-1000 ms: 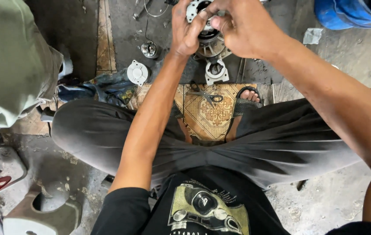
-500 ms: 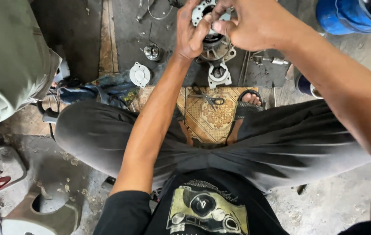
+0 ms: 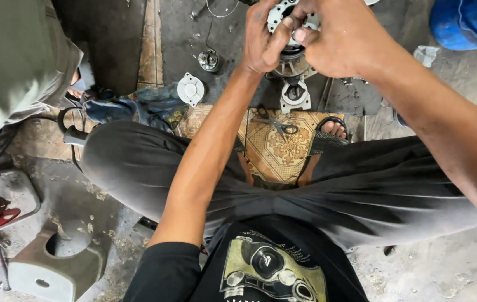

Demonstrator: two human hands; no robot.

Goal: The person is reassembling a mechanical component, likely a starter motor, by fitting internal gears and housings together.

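Hands barely moved since earlier: left hand (image 3: 263,42) and right hand (image 3: 342,39) fingers still clamped on round grey metal motor housing (image 3: 291,53) over floor, loose white round cover (image 3: 191,89) still off.

light: soft, even daylight | shadows: faint | focus: sharp | edges: wide-angle stretch

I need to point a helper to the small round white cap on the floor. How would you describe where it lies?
Start at the patterned floor tile between the person's knees. Past its upper left corner, on dark concrete, lies the round white cap, right of a crumpled blue cloth. It alone is flat and pale; the part beyond it is darker, with a wire.
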